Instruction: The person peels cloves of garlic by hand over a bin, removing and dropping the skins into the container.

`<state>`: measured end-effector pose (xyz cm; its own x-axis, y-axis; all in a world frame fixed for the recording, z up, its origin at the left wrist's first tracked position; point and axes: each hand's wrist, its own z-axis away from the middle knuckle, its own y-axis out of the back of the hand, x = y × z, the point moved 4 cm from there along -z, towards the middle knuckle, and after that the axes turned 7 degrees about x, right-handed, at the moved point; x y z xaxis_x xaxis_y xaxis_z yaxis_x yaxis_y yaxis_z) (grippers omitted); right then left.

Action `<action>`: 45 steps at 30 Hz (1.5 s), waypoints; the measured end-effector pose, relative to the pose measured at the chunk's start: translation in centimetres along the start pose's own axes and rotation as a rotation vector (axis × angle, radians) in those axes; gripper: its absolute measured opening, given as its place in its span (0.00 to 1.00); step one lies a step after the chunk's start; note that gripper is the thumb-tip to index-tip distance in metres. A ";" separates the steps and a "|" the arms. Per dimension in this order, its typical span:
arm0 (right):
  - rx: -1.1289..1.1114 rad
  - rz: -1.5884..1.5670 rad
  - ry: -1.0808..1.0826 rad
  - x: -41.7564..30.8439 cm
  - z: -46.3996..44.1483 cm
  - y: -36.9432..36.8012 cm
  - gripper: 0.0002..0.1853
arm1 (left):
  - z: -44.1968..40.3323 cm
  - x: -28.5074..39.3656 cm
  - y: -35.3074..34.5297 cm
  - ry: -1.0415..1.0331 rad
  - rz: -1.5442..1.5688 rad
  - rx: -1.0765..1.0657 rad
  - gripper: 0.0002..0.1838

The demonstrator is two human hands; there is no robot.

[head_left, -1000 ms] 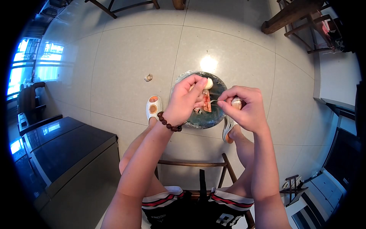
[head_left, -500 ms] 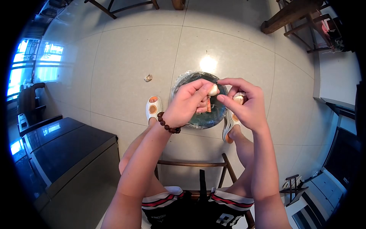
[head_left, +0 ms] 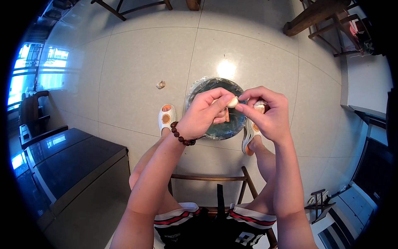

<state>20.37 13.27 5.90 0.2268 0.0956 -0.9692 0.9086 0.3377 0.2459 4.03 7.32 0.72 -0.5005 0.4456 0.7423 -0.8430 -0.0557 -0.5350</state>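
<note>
I see the left hand (head_left: 204, 114) pinching a clove (head_left: 233, 102) in its fingers over the bin (head_left: 224, 135), just above and right of frame centre; the right hand (head_left: 271, 112) grips a bulb (head_left: 260, 107), its thumb and forefinger at the clove.

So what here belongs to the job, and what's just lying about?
In the job:
pale rounded garlic clove, left hand
whitish round garlic bulb, right hand
round plastic-lined bin below

Seemingly lying about:
small brownish-white lump, maybe garlic
brown wooden furniture leg
</note>
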 end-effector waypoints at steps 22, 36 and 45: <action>0.078 0.052 0.076 -0.4 0.1 0.0 0.04 | -0.1 0.2 -0.1 -0.010 0.024 0.037 0.12; 0.011 0.064 0.092 -0.6 0.1 -0.3 0.04 | -0.4 -0.2 0.3 -0.054 0.132 0.074 0.13; -0.063 0.068 0.058 -0.4 0.2 -0.4 0.03 | -0.6 -0.4 0.7 -0.073 0.199 0.125 0.14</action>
<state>19.96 12.89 6.18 0.2645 0.1734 -0.9487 0.8679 0.3862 0.3125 3.77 7.65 -0.17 -0.6685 0.3495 0.6565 -0.7417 -0.2486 -0.6229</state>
